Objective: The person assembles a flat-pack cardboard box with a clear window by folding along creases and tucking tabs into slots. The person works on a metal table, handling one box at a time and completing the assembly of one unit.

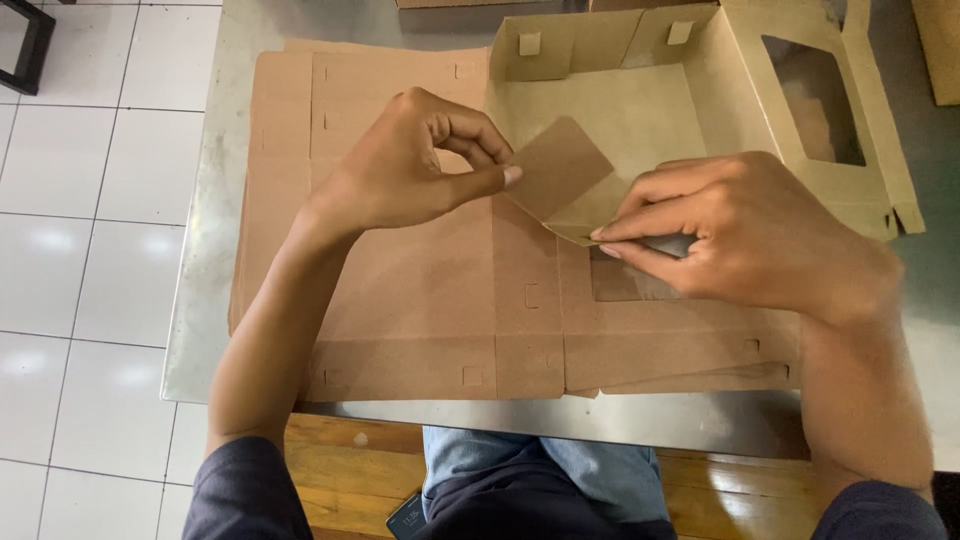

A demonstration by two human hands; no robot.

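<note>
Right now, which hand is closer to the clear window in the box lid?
The right hand. It pinches the half-folded box's front wall, just below and left of the window. The left hand holds a corner flap farther left, across the box.

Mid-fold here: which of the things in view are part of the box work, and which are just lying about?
In the work:
- half-folded cardboard box with window lid
- its corner flap, pinched by the left hand
- right hand pressing the box's near corner
- stack of flat box blanks beneath

Lying about:
- phone on the lap
- black frame on the floor
- metal table
</note>
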